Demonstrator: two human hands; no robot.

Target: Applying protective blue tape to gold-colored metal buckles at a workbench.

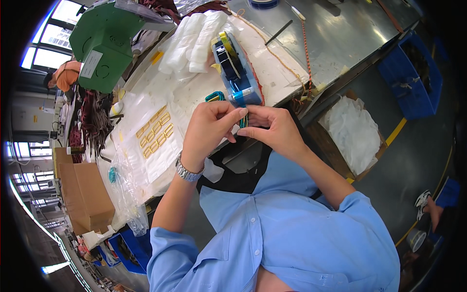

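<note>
My left hand (210, 127) and my right hand (276, 130) meet in front of the tape dispenser, fingers pinched. Between them is a small bundle wrapped in blue-green tape (243, 119), partly hidden by the fingers. Just beyond the fingertips stands the blue tape dispenser (245, 73), carrying a dark roll and a yellow roll. A strip of blue tape (239, 95) runs over its near end. Another bundle, gold metal bound in blue tape (214, 96), lies on the table beside my left hand. Several gold rectangular metal frames (156, 131) rest in rows farther left.
White plastic rolls (194, 41) lie behind the dispenser. A green machine (104, 46) stands at the far left, with a cardboard box (86, 197) nearer. Crumpled clear plastic (129, 194) hangs at the table edge. To the right are a plastic-lined box (352, 134) and a blue crate (411, 75).
</note>
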